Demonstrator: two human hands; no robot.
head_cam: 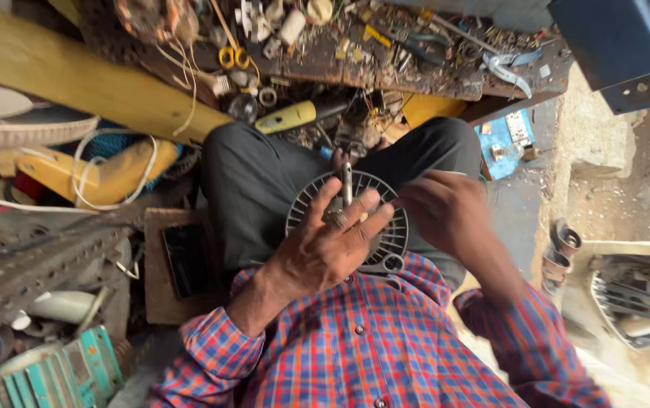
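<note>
Two hands on round fan grille: left hand grip grasping rim, right hand grip unclear.

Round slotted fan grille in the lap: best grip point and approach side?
Grip the grille at its bare rim on the right, coming in edge-on from the right. It lies flat on the lap with the left hand covering its middle and a shaft standing up at the centre; the slotted face looks too thin to pinch.
</note>
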